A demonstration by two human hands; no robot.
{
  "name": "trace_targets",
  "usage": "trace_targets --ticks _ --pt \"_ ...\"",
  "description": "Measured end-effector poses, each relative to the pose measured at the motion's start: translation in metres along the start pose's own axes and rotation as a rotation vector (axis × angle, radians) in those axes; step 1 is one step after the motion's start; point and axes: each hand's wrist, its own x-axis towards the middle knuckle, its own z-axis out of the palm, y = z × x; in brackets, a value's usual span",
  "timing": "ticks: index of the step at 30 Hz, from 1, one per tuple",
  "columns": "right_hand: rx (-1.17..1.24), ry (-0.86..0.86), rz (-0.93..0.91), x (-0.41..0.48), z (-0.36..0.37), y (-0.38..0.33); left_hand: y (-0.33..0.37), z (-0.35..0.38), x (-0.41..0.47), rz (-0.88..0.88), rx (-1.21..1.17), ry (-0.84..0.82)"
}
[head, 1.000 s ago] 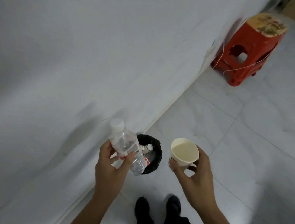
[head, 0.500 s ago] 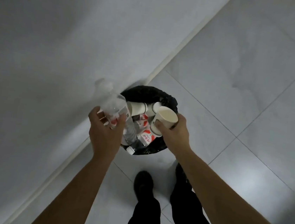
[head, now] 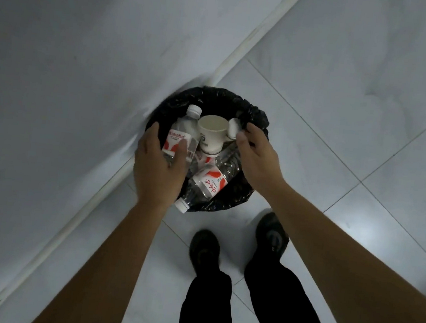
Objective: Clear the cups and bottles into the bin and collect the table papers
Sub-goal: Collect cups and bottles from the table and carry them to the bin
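Note:
A round bin [head: 258, 118] lined with a black bag stands on the floor against the wall. Inside lie several clear water bottles with red and white labels and white paper cups. One water bottle [head: 182, 127] leans at the bin's left side, cap pointing away. My left hand [head: 156, 171] hovers over its lower end with fingers spread, one finger across the label and the thumb apart from it. A paper cup [head: 211, 134] sits upright on top of the pile. My right hand [head: 258, 163] is just right of it, fingers apart, not touching it.
A white wall [head: 70, 78] with a baseboard runs diagonally on the left, right behind the bin. Pale floor tiles [head: 361, 85] spread to the right. My two dark shoes [head: 204, 248] and black trousers stand just in front of the bin.
Both hands came down over the bin. The bottle left my left hand and the cup left my right hand; both now rest in the bin. My view tilted further down.

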Motion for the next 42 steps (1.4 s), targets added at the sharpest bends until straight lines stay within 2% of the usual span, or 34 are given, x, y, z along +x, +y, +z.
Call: trace_targets --ticks 3,6,9,15,20,22,25,29,35,42 --pt "-0.031 0.037 -0.032 -0.031 -0.029 -0.009 0.023 -0.025 -0.036 0.01 -0.106 0.086" --pt "0.007 0.104 -0.033 -0.084 -0.063 -0.015 0.058 -0.056 -0.086 -0.043 -0.209 0.056" --pt "-0.018 0.165 -0.001 -0.157 -0.107 -0.03 0.109 -0.099 -0.13 -0.014 -0.291 0.013" --pt "-0.072 0.337 -0.079 -0.31 -0.216 -0.11 0.252 -0.227 -0.193 0.244 -0.444 -0.081" --pt "0.082 0.615 -0.224 -0.45 -0.278 -0.189 0.345 -0.338 -0.26 0.549 -0.465 -0.178" --pt "0.128 0.704 -0.258 -0.487 -0.284 -0.202 0.356 -0.363 -0.28 0.608 -0.477 -0.222" --pt "0.207 0.898 -0.25 -0.568 -0.269 -0.196 0.353 -0.404 -0.327 0.73 -0.512 -0.349" --pt "0.397 1.146 -0.165 -0.654 -0.206 -0.164 0.313 -0.42 -0.368 0.799 -0.515 -0.511" --pt "0.608 1.395 0.115 -0.765 -0.09 -0.099 0.263 -0.41 -0.419 0.882 -0.435 -0.739" --pt "0.744 1.874 0.4 -0.897 0.003 -0.044 0.272 -0.384 -0.541 1.218 -0.208 -1.063"
